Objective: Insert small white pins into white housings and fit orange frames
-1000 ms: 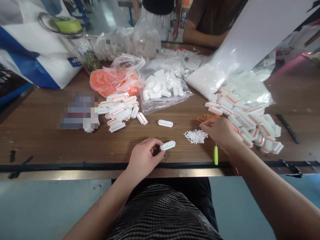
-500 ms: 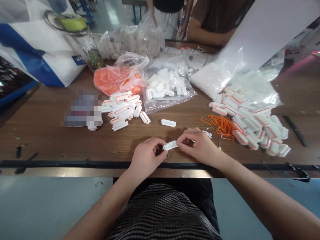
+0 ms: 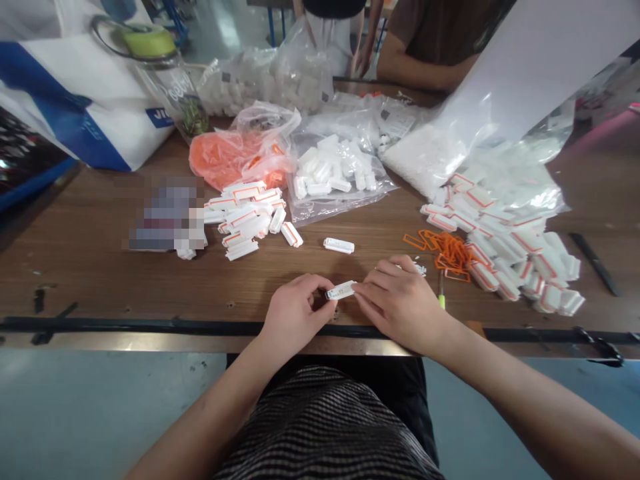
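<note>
My left hand [image 3: 299,312] is closed, pinching the left end of a small white plastic housing [image 3: 342,291] between thumb and fingers. The housing is narrow, with small dark marks or holes along its upper face. At its right end, my right hand [image 3: 403,301] is also closed, with thumb and fingertips on that end. A similar white housing [image 3: 339,245] lies on the table just beyond my hands. Tiny white parts [image 3: 421,269] are partly hidden behind my right hand, close to a heap of orange rectangular rings [image 3: 453,251].
White housings with orange rings lie in a left pile [image 3: 247,217] and a right pile [image 3: 520,250]. Behind are an orange-filled bag [image 3: 220,160], a clear bag of white pieces [image 3: 340,175] and a bottle [image 3: 173,87]. A green-handled tool [image 3: 442,300] and black strip [image 3: 595,263] lie right.
My right hand has turned more palm-down and shifted slightly toward me, its fingers now bunched at the housing's right end. My left hand stays almost still. The tool's green handle has come into view.
</note>
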Demonstrator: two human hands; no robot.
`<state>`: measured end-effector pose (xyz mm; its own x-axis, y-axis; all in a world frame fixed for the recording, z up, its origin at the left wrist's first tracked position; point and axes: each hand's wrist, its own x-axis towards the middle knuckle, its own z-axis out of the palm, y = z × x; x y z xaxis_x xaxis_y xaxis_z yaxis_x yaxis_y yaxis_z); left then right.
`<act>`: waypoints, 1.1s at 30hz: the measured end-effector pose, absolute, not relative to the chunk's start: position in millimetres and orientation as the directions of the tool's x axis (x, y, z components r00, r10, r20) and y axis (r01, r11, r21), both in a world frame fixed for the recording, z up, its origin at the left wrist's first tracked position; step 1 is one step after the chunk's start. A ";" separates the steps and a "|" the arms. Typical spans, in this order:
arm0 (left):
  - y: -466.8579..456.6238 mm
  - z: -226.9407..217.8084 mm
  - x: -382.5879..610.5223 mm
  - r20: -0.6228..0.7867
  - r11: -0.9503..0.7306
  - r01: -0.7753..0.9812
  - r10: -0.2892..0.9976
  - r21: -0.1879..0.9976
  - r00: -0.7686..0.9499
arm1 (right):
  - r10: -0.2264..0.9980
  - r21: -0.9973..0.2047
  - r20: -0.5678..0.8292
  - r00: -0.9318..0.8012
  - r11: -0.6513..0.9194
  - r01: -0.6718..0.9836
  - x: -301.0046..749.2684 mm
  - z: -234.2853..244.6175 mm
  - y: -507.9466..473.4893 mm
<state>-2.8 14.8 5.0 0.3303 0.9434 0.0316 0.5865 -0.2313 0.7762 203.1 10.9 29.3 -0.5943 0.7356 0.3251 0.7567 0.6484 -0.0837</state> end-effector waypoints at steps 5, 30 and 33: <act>15.5 3.8 -2.6 0.040 -0.243 0.594 0.942 0.767 0.333 | 0.739 -0.115 0.364 -0.568 0.640 0.760 207.9 27.2 7.3; 13.1 3.8 -2.4 0.050 -0.254 0.598 0.941 0.760 0.335 | 0.742 -0.172 0.381 -0.552 0.643 0.746 191.5 19.5 6.4; 12.5 3.4 -2.8 0.061 -0.268 0.591 0.936 0.761 0.346 | 0.773 -0.206 0.381 -0.507 0.606 0.769 187.2 18.3 7.6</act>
